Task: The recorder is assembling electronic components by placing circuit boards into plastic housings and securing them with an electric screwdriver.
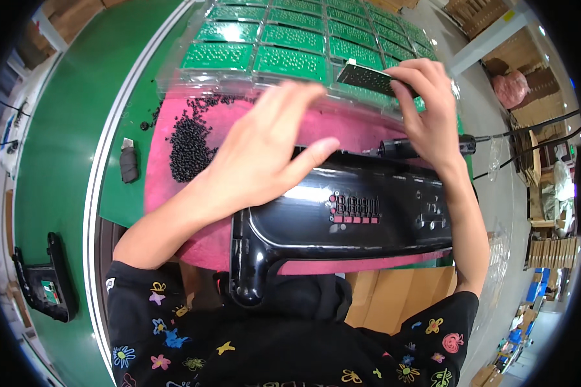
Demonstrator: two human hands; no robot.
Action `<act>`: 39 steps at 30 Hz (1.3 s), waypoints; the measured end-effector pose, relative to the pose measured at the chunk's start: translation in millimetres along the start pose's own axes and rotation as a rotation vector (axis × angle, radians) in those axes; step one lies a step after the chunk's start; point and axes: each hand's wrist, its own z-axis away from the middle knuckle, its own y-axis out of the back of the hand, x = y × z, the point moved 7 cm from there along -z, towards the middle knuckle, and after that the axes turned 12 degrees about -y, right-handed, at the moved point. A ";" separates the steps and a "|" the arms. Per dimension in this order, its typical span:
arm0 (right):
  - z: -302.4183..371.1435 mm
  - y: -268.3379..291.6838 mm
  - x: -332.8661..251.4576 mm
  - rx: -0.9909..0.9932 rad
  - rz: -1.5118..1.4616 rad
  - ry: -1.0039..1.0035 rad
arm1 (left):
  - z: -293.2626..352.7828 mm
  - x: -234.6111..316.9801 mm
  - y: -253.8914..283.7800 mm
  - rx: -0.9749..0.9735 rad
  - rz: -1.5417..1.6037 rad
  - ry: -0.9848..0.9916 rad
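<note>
My right hand pinches a dark-faced circuit board by its right end, holding it up tilted near the trays. A large glossy black plastic housing lies across the pink mat; it has a row of slotted openings through which pink shows. Over the housing's far left part is my left hand, its fingers stretched out and the thumb apart, with nothing held. Whether that hand touches the housing I cannot tell. A black electric screwdriver lies beyond the housing, below my right hand.
Clear plastic trays of green circuit boards stand at the far side. A pile of small black parts lies on the mat's left, with a dark wrapped tool beyond. Another black housing rests far left. Cables run off right.
</note>
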 end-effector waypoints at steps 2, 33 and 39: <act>7.7 20.3 -25.3 0.041 0.068 0.087 | -2.1 1.4 11.6 0.101 0.043 0.043; 158.1 25.6 -13.0 -0.622 -0.689 -0.672 | 12.0 36.2 -39.8 -0.429 0.375 -0.228; 149.6 8.7 6.0 -0.520 -0.566 -0.597 | 12.5 29.4 -46.3 -0.510 0.163 -0.108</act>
